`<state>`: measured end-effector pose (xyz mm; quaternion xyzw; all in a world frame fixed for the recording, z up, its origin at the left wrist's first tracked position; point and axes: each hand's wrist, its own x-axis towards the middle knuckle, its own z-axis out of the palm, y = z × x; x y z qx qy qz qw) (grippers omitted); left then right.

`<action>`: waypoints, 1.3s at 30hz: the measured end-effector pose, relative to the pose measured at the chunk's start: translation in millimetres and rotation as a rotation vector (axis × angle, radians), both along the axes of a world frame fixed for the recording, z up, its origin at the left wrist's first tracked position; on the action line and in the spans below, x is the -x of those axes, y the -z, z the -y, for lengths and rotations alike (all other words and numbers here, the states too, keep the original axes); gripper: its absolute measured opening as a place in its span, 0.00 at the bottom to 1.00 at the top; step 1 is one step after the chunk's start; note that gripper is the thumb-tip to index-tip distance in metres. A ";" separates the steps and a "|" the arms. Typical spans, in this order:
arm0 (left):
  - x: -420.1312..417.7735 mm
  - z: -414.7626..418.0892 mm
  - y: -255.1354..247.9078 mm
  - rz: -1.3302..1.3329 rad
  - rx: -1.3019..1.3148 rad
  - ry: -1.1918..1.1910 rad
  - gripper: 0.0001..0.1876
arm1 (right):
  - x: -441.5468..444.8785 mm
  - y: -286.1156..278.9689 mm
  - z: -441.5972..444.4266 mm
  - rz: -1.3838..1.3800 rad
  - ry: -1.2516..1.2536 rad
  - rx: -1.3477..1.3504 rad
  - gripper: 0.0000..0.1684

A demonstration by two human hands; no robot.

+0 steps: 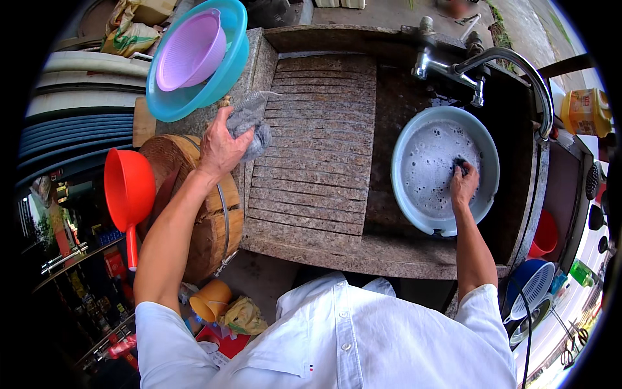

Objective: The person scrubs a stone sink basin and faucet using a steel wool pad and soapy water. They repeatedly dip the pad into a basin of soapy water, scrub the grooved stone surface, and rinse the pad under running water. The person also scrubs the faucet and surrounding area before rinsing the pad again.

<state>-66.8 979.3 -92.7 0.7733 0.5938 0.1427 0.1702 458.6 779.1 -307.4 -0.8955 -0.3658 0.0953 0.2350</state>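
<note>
My left hand (226, 143) grips a bunched grey mesh cloth or scrubber (250, 129) above the left edge of the ribbed stone washboard (316, 141). A loose, see-through end of the mesh trails upward. To the right, a pale blue plastic basin (397, 167) of sudsy water (427, 155) sits in the dark stone sink (384, 214). My right hand (464, 182) is inside that basin at its right side, fingertips closed on a small dark wad (458, 163), perhaps cloth or a scrubber. Foam hides part of the wad.
A chrome faucet (525, 61) arches over the sink's right side. At upper left, a lilac colander (187, 58) rests inside a turquoise basin (235, 73). A red plastic dipper (129, 189) lies on a round, metal-banded wooden chopping block (226, 233) beside my left forearm.
</note>
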 end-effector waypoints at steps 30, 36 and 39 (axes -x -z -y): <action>-30.9 13.3 36.1 0.282 0.312 -0.410 0.37 | 215.3 -27.3 -212.5 0.031 -0.922 -0.223 0.18; -58.0 97.7 91.2 -0.009 0.203 -0.414 0.30 | 238.4 -67.0 -158.4 -0.200 -1.228 -0.135 0.28; -62.1 102.1 119.0 -0.072 -0.003 -0.388 0.30 | 243.8 -64.1 -171.4 -0.271 -1.305 -0.135 0.30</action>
